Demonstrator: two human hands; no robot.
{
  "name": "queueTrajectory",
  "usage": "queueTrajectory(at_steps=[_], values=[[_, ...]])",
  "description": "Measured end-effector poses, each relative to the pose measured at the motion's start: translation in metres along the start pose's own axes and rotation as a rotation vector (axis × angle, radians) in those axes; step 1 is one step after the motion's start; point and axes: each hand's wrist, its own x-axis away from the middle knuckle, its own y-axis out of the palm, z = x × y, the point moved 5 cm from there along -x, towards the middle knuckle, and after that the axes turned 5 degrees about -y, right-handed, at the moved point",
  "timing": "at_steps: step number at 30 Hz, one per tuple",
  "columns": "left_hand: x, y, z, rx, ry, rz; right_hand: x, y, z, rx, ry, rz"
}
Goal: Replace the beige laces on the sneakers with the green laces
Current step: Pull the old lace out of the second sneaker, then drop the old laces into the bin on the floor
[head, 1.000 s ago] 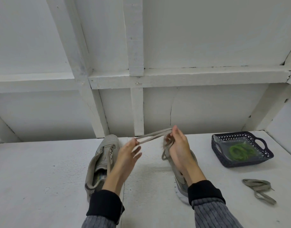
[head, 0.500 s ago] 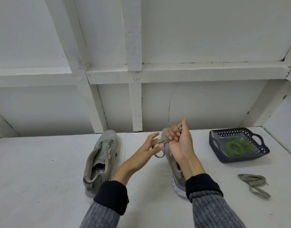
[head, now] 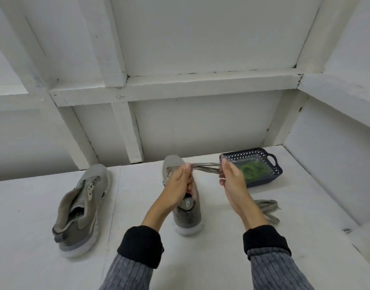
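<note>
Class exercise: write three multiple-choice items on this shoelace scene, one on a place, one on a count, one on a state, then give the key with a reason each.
1. Where do the green laces lie?
A. in the dark basket
B. inside the left sneaker
C. on the wall beam

2. How many sneakers stand on the table?
A. one
B. two
C. three

3. The beige lace between the hands is
A. stretched between both hands
B. lying loose on the table
C. threaded through every eyelet

Key: 1 A, they show inside the basket; 2 B, two grey sneakers show; 3 A, left hand and right hand each grip it.
</note>
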Motion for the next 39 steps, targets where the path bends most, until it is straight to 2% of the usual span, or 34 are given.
queueTrajectory(at_steps=[2, 7, 12, 16, 19, 20, 22, 24, 25, 27, 30, 32, 36, 39], values=[[-0.007, 0.042, -0.007, -0.014, -0.025, 0.001, 0.003, -0.049, 0.008, 0.15, -0.023, 0.0], [-0.026, 0.147, -0.059, -0.332, -0.07, -0.073, 0.006, -0.176, 0.045, 0.377, 0.035, 0.25], [-0.029, 0.204, -0.094, -0.398, 0.002, 0.073, 0.008, -0.231, 0.077, 0.571, 0.033, 0.267], [-0.029, 0.217, -0.101, -0.586, 0.088, 0.159, 0.005, -0.237, 0.097, 0.698, 0.04, 0.144], [-0.029, 0.211, -0.099, -0.589, 0.097, 0.171, 0.003, -0.226, 0.085, 0.789, -0.121, 0.081], [-0.028, 0.206, -0.099, -0.574, 0.093, 0.18, 0.002, -0.218, 0.078, 0.799, -0.197, 0.011], [-0.024, 0.195, -0.098, -0.571, 0.081, 0.208, 0.0, -0.196, 0.074, 0.905, -0.268, -0.261], [-0.017, 0.182, -0.1, -0.593, 0.06, 0.247, 0.0, -0.178, 0.086, 1.071, -0.212, -0.514], [-0.012, 0.177, -0.101, -0.61, 0.05, 0.257, 0.0, -0.174, 0.096, 1.129, -0.17, -0.579], [-0.003, 0.169, -0.103, -0.65, 0.035, 0.26, 0.003, -0.17, 0.109, 1.213, -0.208, -0.552], [0.009, 0.16, -0.11, -0.713, 0.005, 0.246, 0.014, -0.163, 0.111, 1.316, -0.471, -0.338], [0.016, 0.159, -0.111, -0.749, -0.009, 0.215, 0.027, -0.161, 0.11, 1.316, -0.549, -0.247], [0.034, 0.16, -0.107, -0.832, -0.004, 0.134, 0.052, -0.158, 0.105, 1.443, -0.442, -0.202], [0.053, 0.162, -0.102, -0.909, -0.007, 0.027, 0.075, -0.162, 0.101, 1.4, -0.245, -0.221]])
